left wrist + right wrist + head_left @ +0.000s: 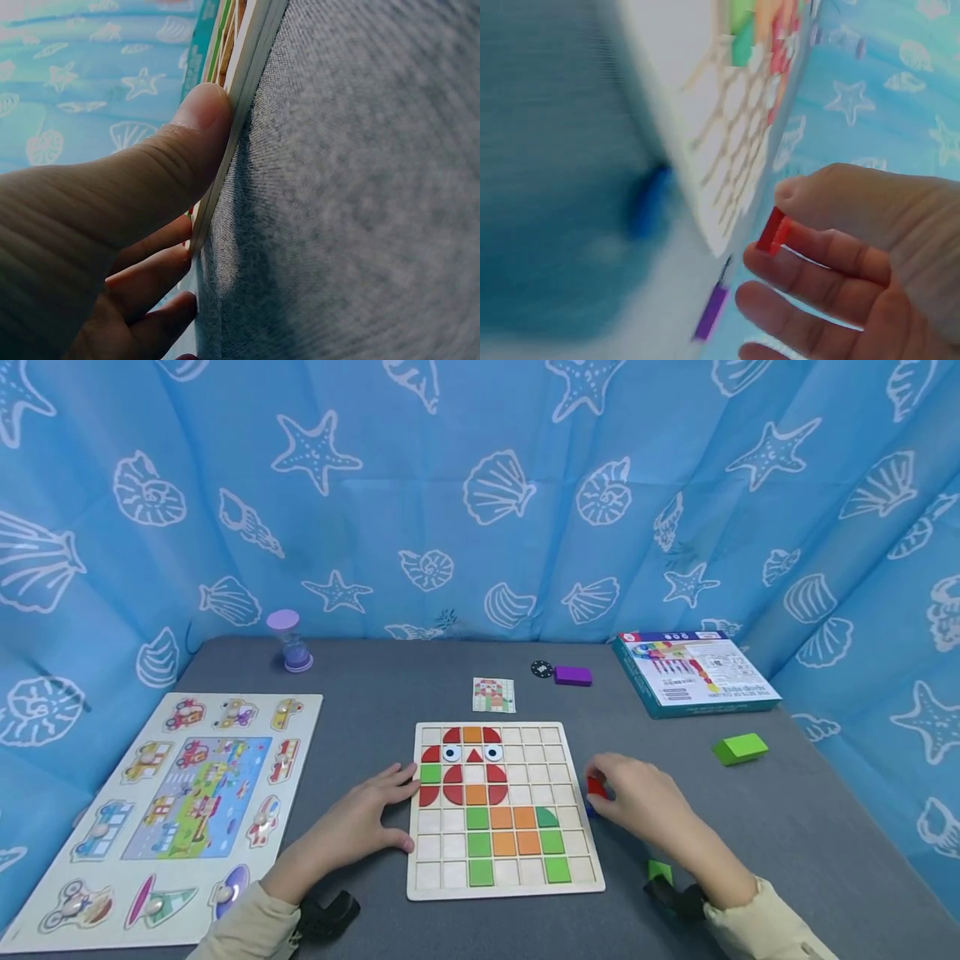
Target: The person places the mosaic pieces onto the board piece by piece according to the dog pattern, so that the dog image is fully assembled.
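A wooden grid board lies on the table, with red, orange and green tiles and two eye tiles set in its cells. Beside its left edge is my left hand; the thumb and fingertips touch the edge, uncurled. Just past the board's right side, my right hand pinches a small red block between thumb and fingers. A blue block, blurred in the right wrist view, lies on the table by the board. Near the right wrist sits a green block.
Behind the board lie a pattern card, a black chip and a purple block. A box and another green block are at right. On the left are a peg puzzle and an hourglass.
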### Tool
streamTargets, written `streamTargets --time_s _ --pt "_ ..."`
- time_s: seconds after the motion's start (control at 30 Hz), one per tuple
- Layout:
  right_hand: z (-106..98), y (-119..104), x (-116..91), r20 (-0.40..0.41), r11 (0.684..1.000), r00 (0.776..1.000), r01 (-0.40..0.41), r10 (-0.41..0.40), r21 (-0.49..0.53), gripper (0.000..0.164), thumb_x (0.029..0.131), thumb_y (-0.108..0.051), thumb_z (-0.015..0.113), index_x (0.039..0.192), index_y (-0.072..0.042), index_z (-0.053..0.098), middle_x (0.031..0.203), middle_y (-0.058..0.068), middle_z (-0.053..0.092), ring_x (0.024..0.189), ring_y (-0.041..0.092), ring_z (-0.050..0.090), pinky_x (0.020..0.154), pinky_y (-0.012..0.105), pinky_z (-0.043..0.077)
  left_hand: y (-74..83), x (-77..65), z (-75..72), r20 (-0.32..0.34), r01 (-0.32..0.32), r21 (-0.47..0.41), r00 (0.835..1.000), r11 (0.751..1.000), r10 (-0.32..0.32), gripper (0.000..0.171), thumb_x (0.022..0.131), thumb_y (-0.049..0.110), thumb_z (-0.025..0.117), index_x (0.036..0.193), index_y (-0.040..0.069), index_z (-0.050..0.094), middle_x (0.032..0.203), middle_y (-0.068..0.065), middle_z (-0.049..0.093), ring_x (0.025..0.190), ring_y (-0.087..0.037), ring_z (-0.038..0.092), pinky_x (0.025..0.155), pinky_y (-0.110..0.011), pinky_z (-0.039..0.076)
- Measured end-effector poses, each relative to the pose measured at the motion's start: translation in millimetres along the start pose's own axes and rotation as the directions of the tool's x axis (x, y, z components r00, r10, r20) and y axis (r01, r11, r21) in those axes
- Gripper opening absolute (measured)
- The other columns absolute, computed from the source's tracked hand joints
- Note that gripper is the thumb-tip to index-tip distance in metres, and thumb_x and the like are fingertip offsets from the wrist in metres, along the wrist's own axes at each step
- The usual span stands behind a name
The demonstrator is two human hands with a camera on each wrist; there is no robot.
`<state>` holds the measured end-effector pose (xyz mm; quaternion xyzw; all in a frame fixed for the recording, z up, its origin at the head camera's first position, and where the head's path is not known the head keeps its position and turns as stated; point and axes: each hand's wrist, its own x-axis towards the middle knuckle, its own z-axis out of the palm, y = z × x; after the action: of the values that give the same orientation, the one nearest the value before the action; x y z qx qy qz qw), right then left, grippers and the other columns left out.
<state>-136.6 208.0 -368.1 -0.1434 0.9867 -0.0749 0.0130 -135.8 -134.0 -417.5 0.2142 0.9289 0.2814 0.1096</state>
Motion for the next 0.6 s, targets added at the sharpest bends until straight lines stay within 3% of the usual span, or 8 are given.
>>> streamTargets --time_s 0.13,0.27,0.6 --pt "0.0 -21.6 36.2 0.002 0.996 0.998 0.070 -0.070 0.050 0.025 0.072 -0.019 0.072 0.094 -0.010 0.063 0.081 -0.002 0.058 0.068 0.011 0.049 0.061 0.026 0.046 -1.8 -0.4 0.8 -0.005 0.003 -0.004 1.000 1.000 -0.003 0.079 0.060 0.039 0.078 0.129 0.014 0.048 0.141 0.000 0.035 0.133 -0.023 0.024 0.102 -0.047 0.026" --pt "11.2 -39.4 65.4 0.040 0.992 0.995 0.089 -0.093 0.085 0.023 0.074 -0.019 0.071 0.094 -0.011 0.063 0.084 -0.002 0.059 0.070 0.011 0.049 0.064 0.025 0.045 -3.7 -0.9 2.9 -0.003 -0.007 -0.004 1.000 1.000 0.007 0.080 0.060 0.041 0.077 0.130 0.015 0.047 0.141 0.001 0.034 0.133 -0.022 0.023 0.102 -0.047 0.027" --pt "26.3 -58.3 86.5 0.067 0.999 0.997 0.044 -0.045 0.022 0.022 0.074 -0.025 0.071 0.093 -0.014 0.067 0.082 -0.002 0.060 0.070 0.011 0.048 0.064 0.026 0.043 -3.1 -0.5 1.4 -0.010 -0.023 -0.011 1.000 1.000 0.023 0.079 0.061 0.042 0.076 0.129 0.014 0.047 0.141 0.001 0.034 0.133 -0.023 0.023 0.101 -0.048 0.027"
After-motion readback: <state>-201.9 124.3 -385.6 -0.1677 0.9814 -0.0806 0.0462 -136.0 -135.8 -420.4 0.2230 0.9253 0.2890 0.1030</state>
